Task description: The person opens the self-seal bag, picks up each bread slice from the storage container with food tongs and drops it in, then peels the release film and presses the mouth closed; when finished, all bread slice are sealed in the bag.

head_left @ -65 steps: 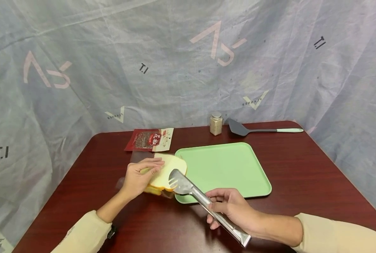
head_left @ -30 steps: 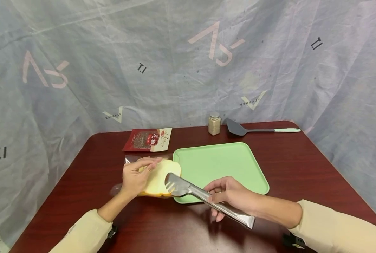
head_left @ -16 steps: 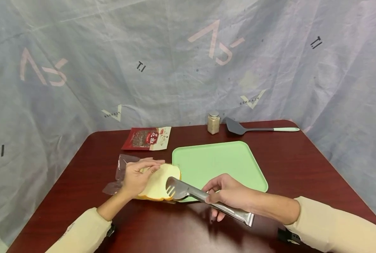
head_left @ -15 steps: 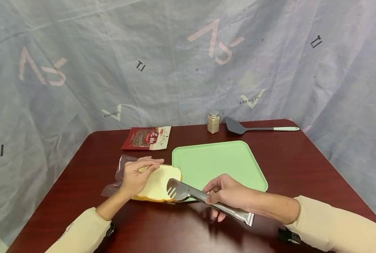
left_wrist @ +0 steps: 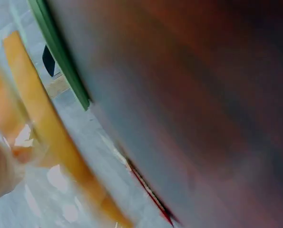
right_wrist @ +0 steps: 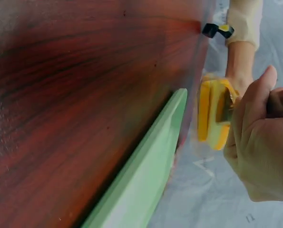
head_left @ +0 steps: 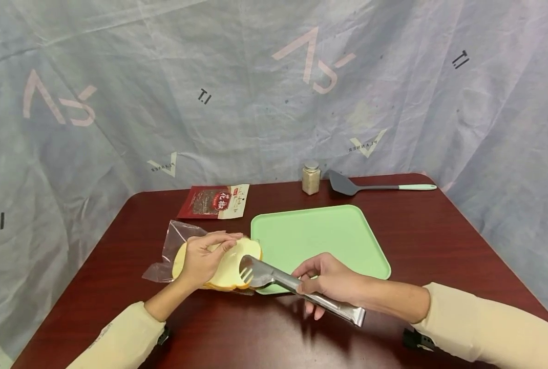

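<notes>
My left hand [head_left: 206,259] grips bread slices [head_left: 228,266], pale with an orange-brown crust, above the table to the left of the tray. Clear plastic [head_left: 174,243], seemingly a bag, spreads out behind that hand. In my right hand [head_left: 331,279] are metal tongs [head_left: 285,279]. Their slotted, fork-like end lies over the right part of the upper slice; the other arm is mostly hidden under the bread. The right wrist view shows the slices [right_wrist: 205,111] edge-on between the two hands. Blurred crust [left_wrist: 51,118] and part of the left hand appear in the left wrist view.
A light green tray [head_left: 320,241] lies on the dark red table [head_left: 255,338]. Behind it stand a spice jar [head_left: 311,179] with a metal lid and a grey turner [head_left: 348,185]. A red packet [head_left: 214,201] lies at the back left.
The bread and left hand have shifted slightly left and down. More plastic shows on the left, and a slice edge appears left of the left hand. The tongs now lie flatter, still on the bread.
</notes>
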`<state>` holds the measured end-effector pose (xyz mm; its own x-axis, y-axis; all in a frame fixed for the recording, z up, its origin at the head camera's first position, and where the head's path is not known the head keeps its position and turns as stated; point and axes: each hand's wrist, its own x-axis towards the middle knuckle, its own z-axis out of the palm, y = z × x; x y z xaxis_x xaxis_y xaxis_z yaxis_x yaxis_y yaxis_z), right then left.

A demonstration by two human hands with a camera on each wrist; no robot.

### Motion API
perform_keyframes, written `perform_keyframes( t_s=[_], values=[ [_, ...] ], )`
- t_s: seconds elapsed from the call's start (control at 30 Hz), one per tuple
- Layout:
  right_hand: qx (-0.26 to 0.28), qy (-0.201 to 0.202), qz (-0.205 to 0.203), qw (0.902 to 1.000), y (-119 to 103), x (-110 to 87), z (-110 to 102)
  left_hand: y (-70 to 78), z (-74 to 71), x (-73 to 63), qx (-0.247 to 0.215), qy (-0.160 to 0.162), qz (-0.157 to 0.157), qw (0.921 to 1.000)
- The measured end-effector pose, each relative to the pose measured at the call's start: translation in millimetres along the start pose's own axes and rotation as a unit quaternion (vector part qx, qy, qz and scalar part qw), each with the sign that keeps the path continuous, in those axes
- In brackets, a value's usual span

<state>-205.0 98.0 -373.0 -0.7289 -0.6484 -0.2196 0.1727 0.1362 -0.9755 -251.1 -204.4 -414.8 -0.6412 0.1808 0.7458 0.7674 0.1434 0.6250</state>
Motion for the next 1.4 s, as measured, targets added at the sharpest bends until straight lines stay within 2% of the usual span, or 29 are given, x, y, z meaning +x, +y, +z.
perform_keyframes(
  t_s=[0.13, 0.2, 0.3, 0.43, 0.53, 0.67, 0.73, 0.93, 1.1, 1.27, 1.4],
  values=[
    [-0.003, 0.005, -0.003, 1.0, 1, 0.5, -2, 0.2, -3.9, -0.8, 0.026, -0.027, -0.045, 0.9983],
    [-0.011, 0.004, 0.005, 0.9999, 3, 0.2, -3, 0.9, -7.9, -0.3, 0.049, -0.06, -0.065, 0.9949],
    [-0.017, 0.002, 0.016, 0.9997, 6, 0.0, -5, 2.2, -17.8, 4.5, 0.082, -0.12, -0.096, 0.9847],
    [-0.016, 0.0, 0.008, 0.9998, 8, 0.8, -8, 0.1, -34.9, 18.2, 0.109, -0.192, -0.148, 0.9641],
    [-0.015, -0.004, 0.002, 0.9999, 10, 2.5, -11, -3.6, -45.6, 28.4, 0.13, -0.253, -0.176, 0.9424],
    [-0.013, -0.005, 0.002, 0.9999, 13, 4.7, -12, -9.8, -51.7, 33.8, 0.16, -0.33, -0.178, 0.9133],
    [-0.007, -0.008, 0.004, 0.9999, 14, 5.0, -12, -13.0, -51.1, 33.0, 0.167, -0.349, -0.173, 0.9059],
    [0.029, -0.024, 0.009, 0.9992, 21, 6.0, -9, -18.8, -41.7, 26.9, 0.2, -0.353, -0.166, 0.899],
    [0.041, -0.031, 0.004, 0.9987, 28, 8.3, -7, -18.0, -36.2, 26.1, 0.246, -0.329, -0.185, 0.8929],
    [0.05, -0.044, 0.0, 0.9978, 32, 10.6, -6, -18.4, -37.4, 25.3, 0.244, -0.298, -0.191, 0.9029],
    [0.057, -0.052, -0.001, 0.997, 32, 11.9, -6, -20.0, -38.7, 24.7, 0.217, -0.282, -0.203, 0.9123]
  ],
)
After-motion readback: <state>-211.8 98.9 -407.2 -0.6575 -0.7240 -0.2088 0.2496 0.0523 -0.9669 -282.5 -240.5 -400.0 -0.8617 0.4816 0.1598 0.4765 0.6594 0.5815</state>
